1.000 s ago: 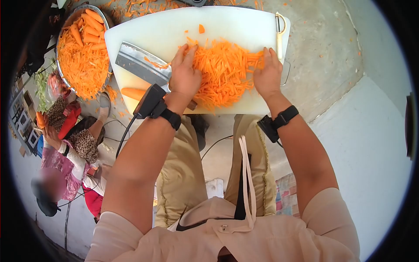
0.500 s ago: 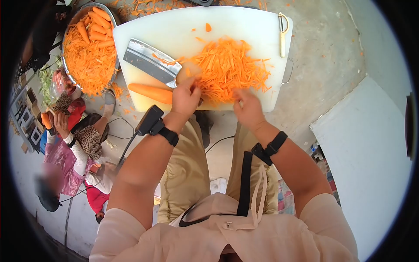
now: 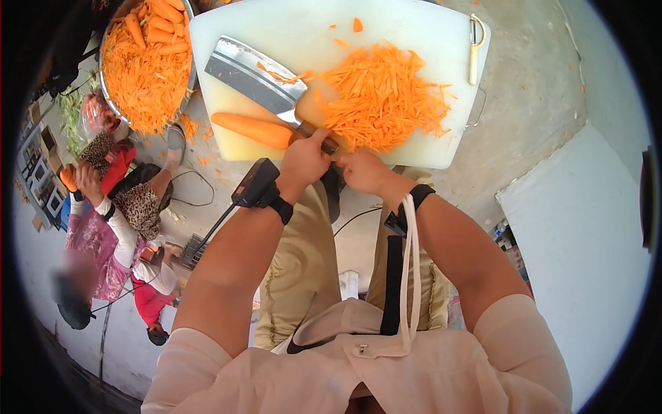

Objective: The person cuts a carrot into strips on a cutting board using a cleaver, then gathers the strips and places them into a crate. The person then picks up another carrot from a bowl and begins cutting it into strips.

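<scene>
A white cutting board (image 3: pixel 276 31) carries a heap of shredded carrot (image 3: pixel 386 96). The cleaver (image 3: pixel 256 74) lies slantwise left of the heap, its dark handle pointing down to my hands. Below the blade is a whole peeled carrot (image 3: pixel 252 130). My left hand (image 3: pixel 305 160) is closed at the board's near edge, beside the cleaver's handle; whatever it pinches is too small to tell. Just right of the handle's end, my right hand (image 3: pixel 364 171) is closed too, its fingers curled near the left one, and its contents are hidden.
At the upper left stands a metal bowl (image 3: pixel 191 76) of shredded and whole carrots. A peeler (image 3: pixel 474 52) lies on the board's right end. Two other people sit at the left, one holding a carrot (image 3: pixel 67 178). A white panel (image 3: pixel 572 228) is at the right.
My right hand has moved left, away from the shredded heap, to beside my left hand. The board and its contents appear higher in view and slightly to the right.
</scene>
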The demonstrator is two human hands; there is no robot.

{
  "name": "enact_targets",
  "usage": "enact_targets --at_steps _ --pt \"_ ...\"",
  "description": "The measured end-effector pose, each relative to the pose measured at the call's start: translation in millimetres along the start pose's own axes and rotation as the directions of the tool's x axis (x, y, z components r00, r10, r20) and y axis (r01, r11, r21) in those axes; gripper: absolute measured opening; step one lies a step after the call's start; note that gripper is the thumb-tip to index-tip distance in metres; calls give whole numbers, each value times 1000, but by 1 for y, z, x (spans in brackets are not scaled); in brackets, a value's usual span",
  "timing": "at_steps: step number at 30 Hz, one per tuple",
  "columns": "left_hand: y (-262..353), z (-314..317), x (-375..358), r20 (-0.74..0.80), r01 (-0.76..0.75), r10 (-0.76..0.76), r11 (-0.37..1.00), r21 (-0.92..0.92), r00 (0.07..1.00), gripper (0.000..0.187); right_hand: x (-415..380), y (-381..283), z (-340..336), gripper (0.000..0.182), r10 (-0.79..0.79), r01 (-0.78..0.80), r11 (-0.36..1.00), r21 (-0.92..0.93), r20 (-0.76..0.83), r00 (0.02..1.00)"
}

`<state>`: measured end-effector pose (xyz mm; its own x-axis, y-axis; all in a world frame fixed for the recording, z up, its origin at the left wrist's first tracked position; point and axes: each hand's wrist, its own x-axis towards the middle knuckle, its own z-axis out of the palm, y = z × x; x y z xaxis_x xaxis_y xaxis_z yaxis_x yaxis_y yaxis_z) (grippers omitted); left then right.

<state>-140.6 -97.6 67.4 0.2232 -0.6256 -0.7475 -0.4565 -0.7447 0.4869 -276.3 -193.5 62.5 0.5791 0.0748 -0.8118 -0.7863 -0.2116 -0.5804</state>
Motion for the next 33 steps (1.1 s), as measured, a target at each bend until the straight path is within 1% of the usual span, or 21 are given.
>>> enact_targets --at_steps 1,5,7,8,10,11,13,14,16,17,19,20,22,23,25,26,27,29,31,32,33 --pt "1 1 0 -18 -4 5 1000 24 1000 41 1 5 4 35 1 -1 1000 -10 46 999" --pt "5 3 -3 -36 79 -76 994 80 996 40 4 7 6 40 -36 39 998 -57 41 999" --pt "5 3 -6 -16 123 -122 987 100 992 40 6 -1 -1 49 15 -4 994 -105 105 994" --pt "5 3 -8 -13 125 -124 987 100 992 40 5 -2 0 49 15 -4 995 -103 107 994" --pt "4 2 -9 -30 130 -128 987 93 991 40 2 -4 2 55 -52 39 992 -119 -105 993" --pt "3 1 -10 -30 132 -130 987 94 991 40 2 -3 -1 55 -53 41 992 -119 -104 993" --pt "-1 -1 -12 -38 87 -86 996 36 996 36 1 -4 -14 57 -19 14 1000 -21 -273 962" --pt "-3 -3 -12 -39 87 -86 996 37 996 36 2 -3 -15 57 -20 14 1000 -21 -273 962" --pt "-9 -5 -10 -39 57 -59 997 -57 997 31 2 -2 -17 56 -94 59 995 -83 -515 852" --pt "-11 -6 -8 -39 56 -58 997 -56 998 31 1 -2 -17 56 -93 58 995 -83 -516 851" --pt "-14 -10 -1 -232 -54 39 997 -55 972 26 -3 -11 -23 52 -67 61 998 -29 -528 846" --pt "-17 -15 6 -229 -53 39 997 -55 973 26 -2 -16 -26 52 -65 59 998 -27 -528 847" --pt "-11 -40 24 -510 -153 121 988 -23 852 27 5 -37 -33 48 7 4 999 54 -204 979" --pt "-10 -45 32 -508 -153 121 988 -21 853 27 11 -41 -28 48 7 4 998 57 -204 979" --pt "-13 -51 48 -544 -161 188 982 96 818 29 22 -46 -20 54 -121 170 974 151 -291 949" --pt "-15 -54 55 -534 -161 231 971 175 813 30 29 -48 -21 54 -120 170 973 156 -291 949" --pt "-12 -58 58 -531 -160 231 971 178 815 30 34 -53 -30 57 -105 149 975 164 -249 963" --pt "-6 -65 64 -457 -104 219 959 263 862 27 42 -54 -36 59 -90 127 976 175 -206 974" --pt "-5 -69 71 -410 -66 195 949 308 891 24 46 -47 -34 53 -114 228 948 220 -435 893" --pt "-3 -71 74 -365 -30 166 936 351 916 21 46 -43 -34 53 -113 227 949 220 -435 893" --pt "-1 -72 78 -365 -31 166 937 349 916 21 44 -38 -36 55 -115 260 935 240 -490 864"
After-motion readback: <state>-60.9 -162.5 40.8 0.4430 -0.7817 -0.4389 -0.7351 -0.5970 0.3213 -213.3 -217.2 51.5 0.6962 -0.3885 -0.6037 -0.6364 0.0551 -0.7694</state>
